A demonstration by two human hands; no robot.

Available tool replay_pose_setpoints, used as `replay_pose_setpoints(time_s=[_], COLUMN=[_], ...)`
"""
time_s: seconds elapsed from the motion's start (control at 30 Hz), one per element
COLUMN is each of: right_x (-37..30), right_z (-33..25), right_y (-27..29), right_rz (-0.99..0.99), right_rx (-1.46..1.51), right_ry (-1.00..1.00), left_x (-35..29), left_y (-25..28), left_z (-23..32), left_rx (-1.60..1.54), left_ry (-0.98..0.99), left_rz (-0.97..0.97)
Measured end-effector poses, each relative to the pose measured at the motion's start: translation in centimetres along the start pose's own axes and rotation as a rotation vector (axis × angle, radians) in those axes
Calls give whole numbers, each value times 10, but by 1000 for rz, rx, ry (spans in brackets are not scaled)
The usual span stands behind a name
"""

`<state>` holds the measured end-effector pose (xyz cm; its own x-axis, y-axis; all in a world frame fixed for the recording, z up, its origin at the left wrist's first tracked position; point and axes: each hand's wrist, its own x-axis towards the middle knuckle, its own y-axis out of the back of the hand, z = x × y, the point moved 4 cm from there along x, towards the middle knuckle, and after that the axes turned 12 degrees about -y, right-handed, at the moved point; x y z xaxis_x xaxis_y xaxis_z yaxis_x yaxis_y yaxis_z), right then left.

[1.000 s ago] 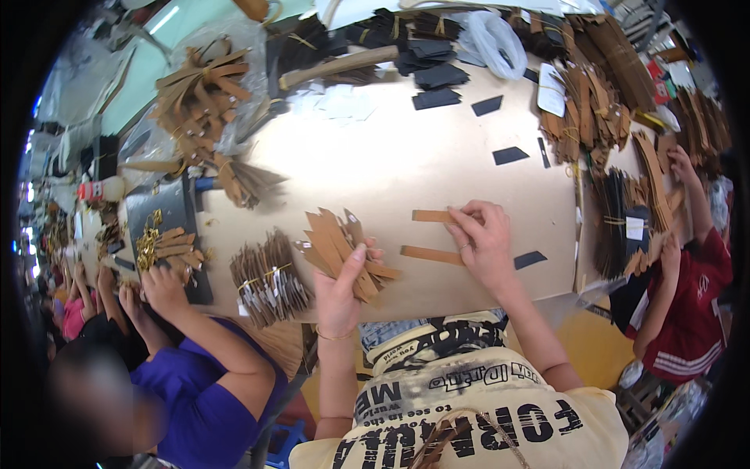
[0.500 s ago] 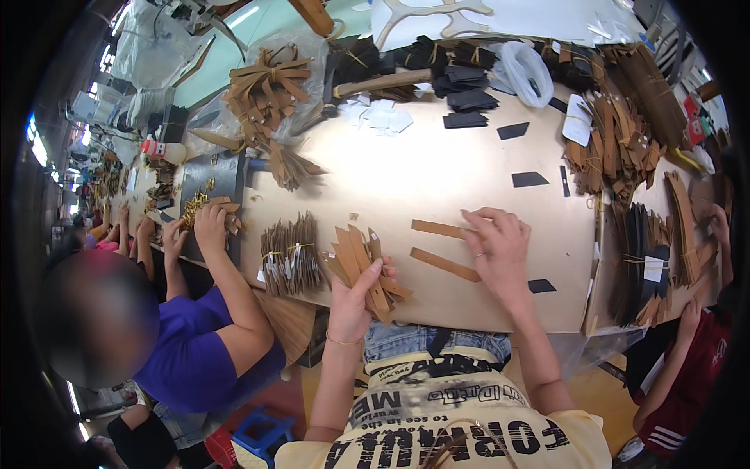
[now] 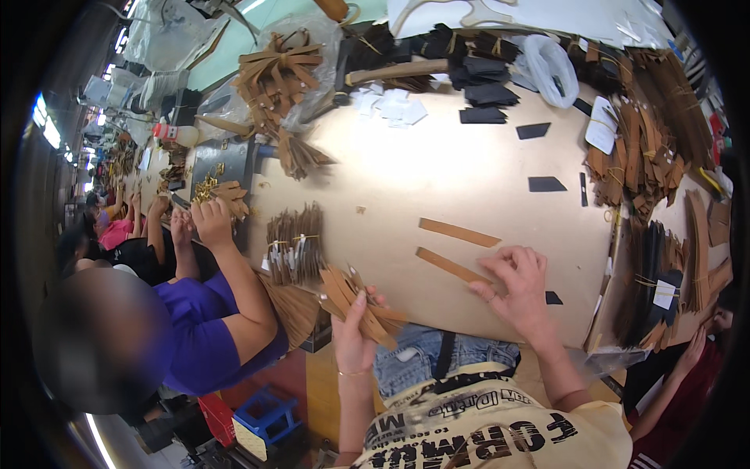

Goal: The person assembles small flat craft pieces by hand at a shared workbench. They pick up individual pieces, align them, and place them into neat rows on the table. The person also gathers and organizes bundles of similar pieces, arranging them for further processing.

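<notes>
My left hand (image 3: 355,332) is closed around a fanned bundle of brown leather strips (image 3: 348,293) above the table's near edge. In front of my right hand (image 3: 516,285) lie two single brown strips, slanted and roughly parallel. The farther strip (image 3: 459,232) rests free on the tabletop, its whole length showing. At the right end of the nearer strip (image 3: 445,264), my right thumb and fingers close on it from both sides. Part of a black slanted piece (image 3: 553,298) shows beside my right hand.
A banded strip bundle (image 3: 295,244) stands left, beside a co-worker in a purple shirt (image 3: 207,324) handling small brass-coloured parts (image 3: 207,187). Black pieces (image 3: 547,184) lie right of centre. Strip piles (image 3: 637,148) fill the right side. White cards (image 3: 398,107) and a hammer (image 3: 398,72) lie at the back.
My right hand has moved from the farther strip to the nearer one, leaving the farther strip on the table. My left hand still holds the bundle, now a little lower. The view has shifted slightly.
</notes>
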<state>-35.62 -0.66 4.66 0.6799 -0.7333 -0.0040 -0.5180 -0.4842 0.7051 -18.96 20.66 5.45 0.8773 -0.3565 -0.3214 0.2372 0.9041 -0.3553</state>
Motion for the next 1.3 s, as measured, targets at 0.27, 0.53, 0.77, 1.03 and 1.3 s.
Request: replay_pose_setpoints(time_s=[0.27,0.53,0.77,1.03,1.3], right_x=[16,5,5,6,26], right_z=[-16,-23,-31,-36,-34], right_y=[-38,-46,-43,-45,-62], right_rz=[189,344,407,353,313], right_rx=[-188,-301,-378,-457,-386], right_ry=[118,39,-63,-47,86], left_x=[-3,53,93,100,76], left_y=[36,36,19,23,20], left_z=[1,5,9,11,9], left_rx=[-138,-209,-213,-124,-264], left_ry=[2,148,344,405,239], left_rz=[43,-248,-559,-631,-527])
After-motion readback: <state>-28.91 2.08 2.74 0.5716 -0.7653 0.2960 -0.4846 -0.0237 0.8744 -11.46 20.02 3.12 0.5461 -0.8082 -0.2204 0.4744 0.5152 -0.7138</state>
